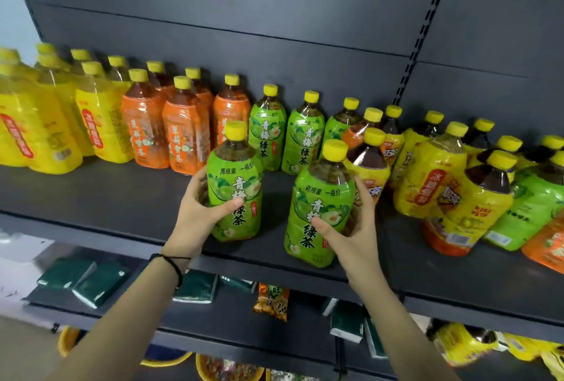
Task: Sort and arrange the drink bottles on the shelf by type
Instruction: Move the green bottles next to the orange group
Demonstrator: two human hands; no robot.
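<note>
Bottle [235, 167] in left hand [195, 212], twin [320, 197] in right hand [355, 232], seemingly plastic

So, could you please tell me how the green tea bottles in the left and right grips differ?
The left bottle looks upright and sits farther back; the right bottle tilts its cap rightward, near the front edge of the shelf. The left grip wraps the left bottle from its left, the right grip the right bottle from its right. Both share green labels and yellow caps.
</note>
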